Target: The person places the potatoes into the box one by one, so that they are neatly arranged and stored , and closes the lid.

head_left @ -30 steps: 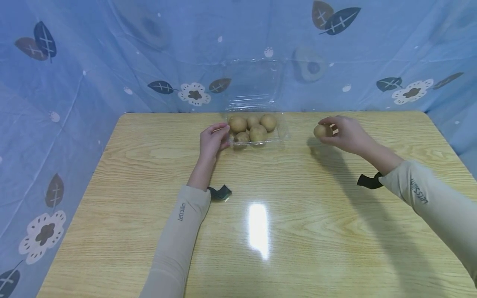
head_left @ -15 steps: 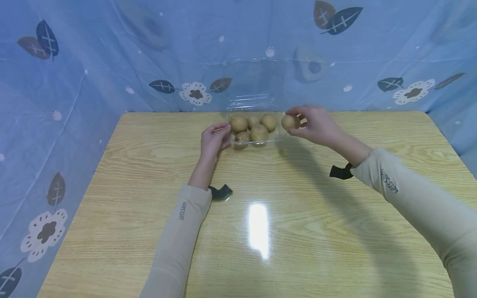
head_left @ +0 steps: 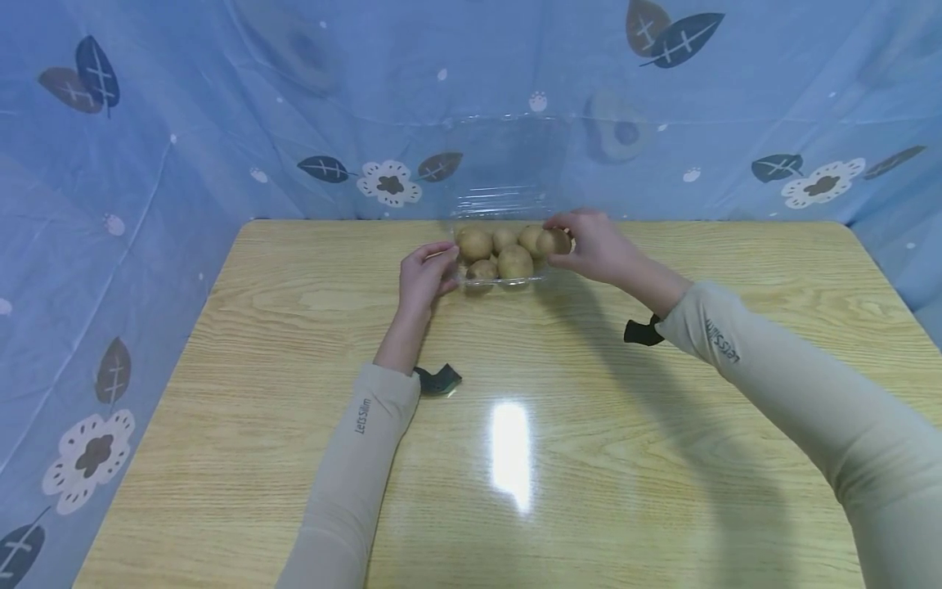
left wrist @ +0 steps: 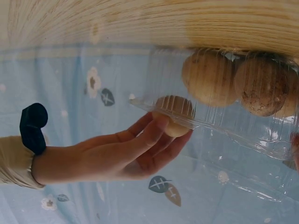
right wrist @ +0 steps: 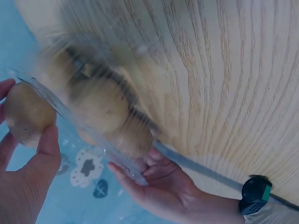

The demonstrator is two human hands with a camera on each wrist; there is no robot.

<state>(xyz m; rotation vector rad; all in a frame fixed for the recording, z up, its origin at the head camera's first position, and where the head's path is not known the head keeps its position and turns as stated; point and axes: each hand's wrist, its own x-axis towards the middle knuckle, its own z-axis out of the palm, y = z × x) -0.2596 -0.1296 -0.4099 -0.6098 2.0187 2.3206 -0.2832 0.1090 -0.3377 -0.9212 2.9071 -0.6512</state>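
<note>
Brown round fruit over clear clamshell box.

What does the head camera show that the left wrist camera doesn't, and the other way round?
Only the head view shows the right hand holding a potato over the clear tray, both beige sleeves and the wooden table in full. Only the left wrist view shows the left hand close up, its fingers on the tray's rim. Both show the potatoes in the tray and the blue patterned cloth.
</note>
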